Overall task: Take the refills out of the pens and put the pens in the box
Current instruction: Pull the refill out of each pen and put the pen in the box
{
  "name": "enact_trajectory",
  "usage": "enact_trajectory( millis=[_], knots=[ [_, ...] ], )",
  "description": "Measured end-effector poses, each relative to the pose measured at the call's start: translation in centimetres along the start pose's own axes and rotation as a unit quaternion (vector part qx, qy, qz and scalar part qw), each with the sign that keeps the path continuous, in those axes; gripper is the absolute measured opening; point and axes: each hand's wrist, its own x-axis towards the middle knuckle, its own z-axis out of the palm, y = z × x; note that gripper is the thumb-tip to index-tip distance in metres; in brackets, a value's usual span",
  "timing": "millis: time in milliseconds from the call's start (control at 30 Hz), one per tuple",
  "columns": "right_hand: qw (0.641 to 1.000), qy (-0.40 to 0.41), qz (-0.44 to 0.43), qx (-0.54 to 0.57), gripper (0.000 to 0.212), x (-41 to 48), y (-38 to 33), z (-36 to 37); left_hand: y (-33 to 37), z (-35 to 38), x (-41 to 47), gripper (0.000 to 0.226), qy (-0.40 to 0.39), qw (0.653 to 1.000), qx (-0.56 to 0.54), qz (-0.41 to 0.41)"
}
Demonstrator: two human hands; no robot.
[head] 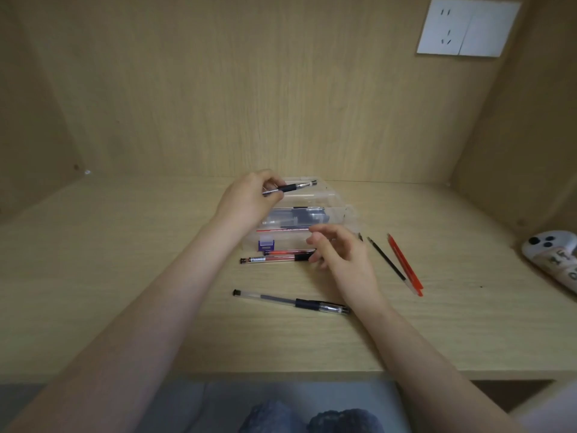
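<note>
My left hand (249,198) pinches a clear pen with a dark grip (292,187) and holds it level above the open clear plastic box (338,214), which has pens lying inside. My right hand (338,256) hovers in front of the box with loosely spread fingers and holds nothing. Just in front of the box lie a red pen (290,252) and a clear pen with a red refill (268,259). Nearer me lies a clear pen with a dark grip (293,302). To the right lie a black refill (386,259) and red refills (406,265).
The wooden desk (125,276) sits in an alcove with wooden walls at the back and both sides. A white device (552,257) lies at the far right edge. A wall socket (466,28) is mounted at the upper right. My knees show below the desk's front edge.
</note>
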Motion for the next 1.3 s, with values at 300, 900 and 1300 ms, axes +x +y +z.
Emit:
enact_trajectory(
  millis=[300, 900, 1300],
  knots=[
    [1.000, 0.013, 0.017, -0.008, 0.019, 0.2, 0.1, -0.2, -0.5, 3.5, 3.1, 0.021, -0.093, 0.996, 0.012, 0.009],
    [0.998, 0.022, 0.028, 0.052, 0.020, 0.3, 0.0, -0.1, -1.1, 0.3, -11.3, 0.028, -0.231, 0.967, -0.046, 0.097],
    [0.997, -0.045, 0.028, 0.051, 0.023, -0.2, -0.6, 0.0, -1.6, -0.3, -10.4, 0.017, -0.038, 0.999, -0.039, 0.006]
  ],
)
